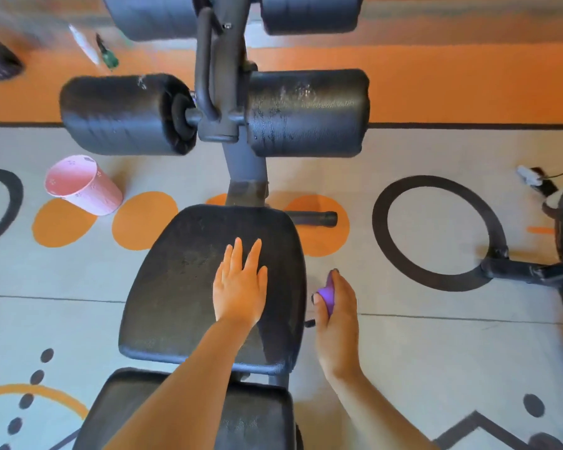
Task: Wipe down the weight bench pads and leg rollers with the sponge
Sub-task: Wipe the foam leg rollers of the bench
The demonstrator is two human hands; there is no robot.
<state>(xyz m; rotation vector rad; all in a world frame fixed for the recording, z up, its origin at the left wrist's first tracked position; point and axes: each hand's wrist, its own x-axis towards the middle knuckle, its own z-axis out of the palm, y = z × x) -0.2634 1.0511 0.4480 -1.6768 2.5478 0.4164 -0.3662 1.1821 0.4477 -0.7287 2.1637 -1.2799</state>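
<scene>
The black seat pad [182,280] of the weight bench lies below me, with the back pad [117,414] nearer at the bottom. My left hand [239,284] rests flat on the seat pad with straight fingers. Beside the pad's right edge, my right hand [335,306] grips a purple sponge [326,295]. Ahead, the near pair of black leg rollers, left [121,115] and right [309,113], flank the grey frame post [223,102]; the right one shows wet streaks. A farther roller pair [309,13] is cut off at the top edge.
A pink bucket [83,185] stands on the patterned floor mat left of the bench. A white and a green object [106,55] lie on the orange strip at upper left. Black equipment legs [533,271] stand at the right. A bench foot bar [316,219] sticks out right.
</scene>
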